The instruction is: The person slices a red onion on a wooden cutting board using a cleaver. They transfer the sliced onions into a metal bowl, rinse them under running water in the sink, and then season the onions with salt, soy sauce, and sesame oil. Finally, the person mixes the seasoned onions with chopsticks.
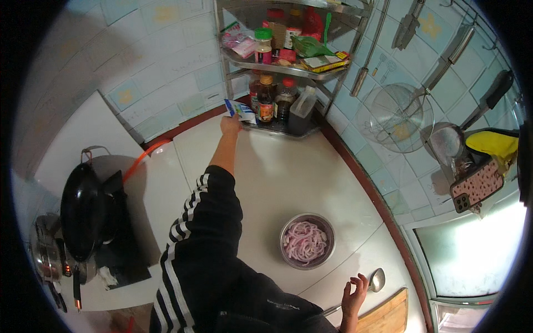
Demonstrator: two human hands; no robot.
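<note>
My left hand (231,123) reaches far forward to the lowest shelf of a corner rack. Its fingers grip the edge of a blue-and-white plastic packet (246,115), which lies partly on that shelf beside several sauce bottles. Above the counter at the lower right is my right hand (353,294), its fingers loosely curled and apart, with nothing visible in it. Beside it lies a metal ladle (377,280), its handle passing behind my hand. Between my arms stands a steel bowl (332,251) with sliced red onion rings (305,242) in it.
A wooden cutting board (385,314) lies near the right counter edge. Left, a black wok (81,212) leans over a dark cooker by an orange hose (139,160). The metal corner rack (287,70) holds jars and packets. A wire skimmer (402,118) and a phone (477,185) appear at right.
</note>
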